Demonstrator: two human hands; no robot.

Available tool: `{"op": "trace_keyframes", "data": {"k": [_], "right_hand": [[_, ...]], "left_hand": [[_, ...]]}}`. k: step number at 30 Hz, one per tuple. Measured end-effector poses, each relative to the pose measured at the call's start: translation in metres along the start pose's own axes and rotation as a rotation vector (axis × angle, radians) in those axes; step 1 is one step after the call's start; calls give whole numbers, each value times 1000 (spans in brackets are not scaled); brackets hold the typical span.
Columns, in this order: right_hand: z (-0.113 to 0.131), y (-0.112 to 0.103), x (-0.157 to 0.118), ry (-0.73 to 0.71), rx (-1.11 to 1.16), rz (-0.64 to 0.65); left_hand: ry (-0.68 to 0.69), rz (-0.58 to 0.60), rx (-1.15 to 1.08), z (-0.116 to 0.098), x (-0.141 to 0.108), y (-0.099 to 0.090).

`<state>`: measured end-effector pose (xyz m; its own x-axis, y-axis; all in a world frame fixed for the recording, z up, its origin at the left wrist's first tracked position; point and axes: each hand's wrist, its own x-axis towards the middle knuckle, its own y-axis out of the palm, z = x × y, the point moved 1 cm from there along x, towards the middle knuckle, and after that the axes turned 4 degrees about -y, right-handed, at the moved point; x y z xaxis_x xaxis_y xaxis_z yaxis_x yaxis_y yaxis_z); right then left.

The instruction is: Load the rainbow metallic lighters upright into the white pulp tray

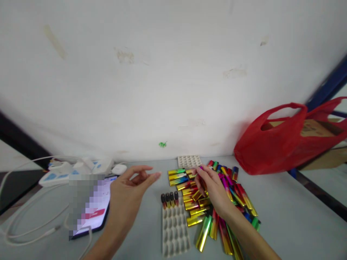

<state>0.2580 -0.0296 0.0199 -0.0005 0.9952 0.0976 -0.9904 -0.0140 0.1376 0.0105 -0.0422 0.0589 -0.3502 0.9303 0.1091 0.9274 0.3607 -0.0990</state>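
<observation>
My left hand hovers over the table between the phone and the tray, thumb and fingers apart, with nothing in it. Over a pile of shiny metallic tubes in gold, red, green, blue and purple is my right hand. Its fingers are closed around what looks like one of these tubes; only a purple bit shows at the fingertips, and the rest is hidden. A pale moulded tray with rows of hollows lies left of the pile. Several black-topped small pieces stand in its far row.
A second pale tray lies against the wall. At left are a phone, a white power strip and loose white cables. A red bag holding a cardboard box stands at the right.
</observation>
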Motion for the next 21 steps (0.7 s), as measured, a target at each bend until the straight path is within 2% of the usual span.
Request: {"op": "trace_keyframes", "data": {"k": [1,4,7,9,15,19,21], "right_hand": [[-1,0,0,-5,-6,-8],[-4,-1,1,-2,-15,-17],[-5,-1,1,13,-20,-16],[-4,0,0,12,-34,-16],[0,4,-2,34,-11,-9],[-2,10,-6,104,124,-44],[-4,14,-9,144,151,-22]], "left_hand": [[9,-28,21,10,9,-2],[-3,-5,41,41,25,-4],[-70,103,70,63,26,-4],[-72,131,88,68,24,-5],[52,117,254,69,24,-8],[-1,162,264,73,25,-8],[-26,195,242,73,23,-8]]}}
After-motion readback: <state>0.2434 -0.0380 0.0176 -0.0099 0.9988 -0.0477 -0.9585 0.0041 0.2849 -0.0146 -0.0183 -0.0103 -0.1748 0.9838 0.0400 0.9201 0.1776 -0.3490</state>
